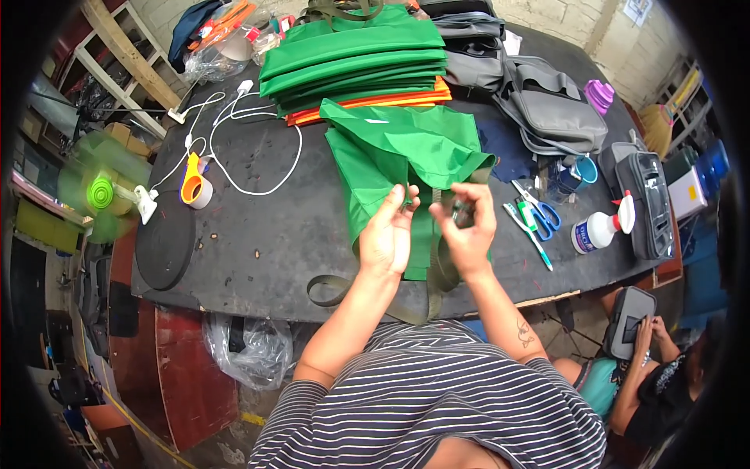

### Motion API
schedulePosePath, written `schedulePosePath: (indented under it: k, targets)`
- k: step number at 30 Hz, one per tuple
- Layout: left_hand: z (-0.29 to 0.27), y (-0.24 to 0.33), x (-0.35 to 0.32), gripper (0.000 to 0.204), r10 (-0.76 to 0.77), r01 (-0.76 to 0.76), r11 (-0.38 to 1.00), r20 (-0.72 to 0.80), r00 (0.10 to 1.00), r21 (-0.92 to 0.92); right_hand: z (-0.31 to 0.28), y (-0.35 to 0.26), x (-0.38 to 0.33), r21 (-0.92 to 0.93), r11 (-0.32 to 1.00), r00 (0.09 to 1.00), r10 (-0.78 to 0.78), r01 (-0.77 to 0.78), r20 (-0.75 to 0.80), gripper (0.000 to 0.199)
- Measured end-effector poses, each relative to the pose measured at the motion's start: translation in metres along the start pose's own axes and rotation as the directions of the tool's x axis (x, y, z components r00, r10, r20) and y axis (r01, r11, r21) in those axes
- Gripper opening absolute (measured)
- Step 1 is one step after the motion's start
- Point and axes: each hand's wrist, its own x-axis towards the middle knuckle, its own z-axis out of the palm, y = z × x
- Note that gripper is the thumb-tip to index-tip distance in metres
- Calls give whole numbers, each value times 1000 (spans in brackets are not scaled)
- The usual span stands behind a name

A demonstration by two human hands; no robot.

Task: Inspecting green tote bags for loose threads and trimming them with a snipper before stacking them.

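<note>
Landmark: green bag [406, 152], lying flat on the dark table [297, 227], mouth toward the person; whether anything is lying inside, cannot tell. Far left of the bag a green fan [100, 192] is spinning at the table edge, with a tape dispenser [194, 187] and a white cable [258, 148] lying between fan and bag. Left hand [387, 234] is resting on the bag's near edge, fingers curling, pinching the green fabric. Right hand [467, 223] is just beside it, fingers closing around an olive strap [437, 273] that is trailing off the near table edge. Behind the bag a stack of folded green bags [351, 59] is sitting. Right of the bag, scissors [539, 211], a spray bottle [601, 228] and grey bags [547, 102] are lying. Nothing is blocking the hands.
</note>
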Motion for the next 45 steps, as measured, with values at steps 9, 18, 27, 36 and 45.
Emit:
schedulePosePath:
  k: [9,18,27,36,45]
  targets:
    - [3,-12,-4,11,-100,106,992,-93,991,65,10,-9,4,93,938,937,-342,335,75,47]
    - [5,-2,-1,8,46,-45,999,-30,998,31,-4,4,-13,52,994,993,-102,99,60,41]
    - [8,8,-4,9,7,-5,1000,-56,998,26,-6,18,-10,-25,998,988,-59,63,144,40]
    - [-3,5,-1,8,56,-50,998,-127,990,46,-7,-10,2,-118,924,925,-342,364,168,40]
    - [-1,3,-2,11,31,-23,998,-136,990,62,-1,-13,2,-183,902,919,-379,392,107,35]
